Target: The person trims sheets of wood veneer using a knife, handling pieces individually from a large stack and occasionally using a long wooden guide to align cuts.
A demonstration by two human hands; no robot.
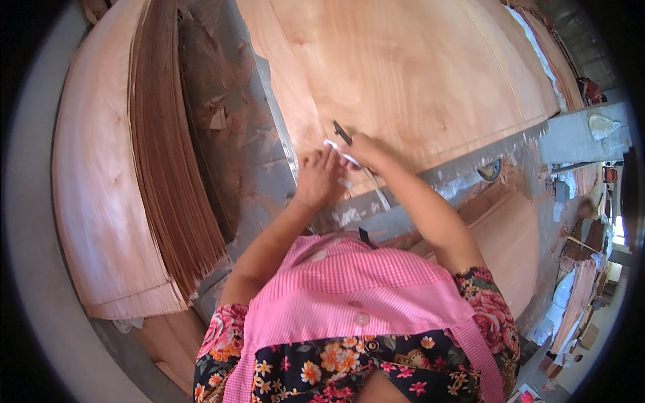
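A large sheet of pale brown wood veneer (403,74) lies on the work table before me. My left hand (321,176) rests palm down at its near left corner, fingers stretched over the wood. Close beside it, my right hand (363,152) is closed around a slim dark tool (342,132), perhaps a knife; its working end cannot be made out. A white strip (330,144), which looks like tape or paper, lies between both hands at the fingertips. Another narrow pale strip (380,193) trails from under my right hand past the sheet's near edge.
To the left stands a tall, curved stack of veneer sheets (151,148). Torn veneer scraps (218,119) litter the grey surface beside it. More sheets (500,235) lie low at right, near a roll (490,170) under the table edge. A grey ledge (581,134) holds a plastic bag.
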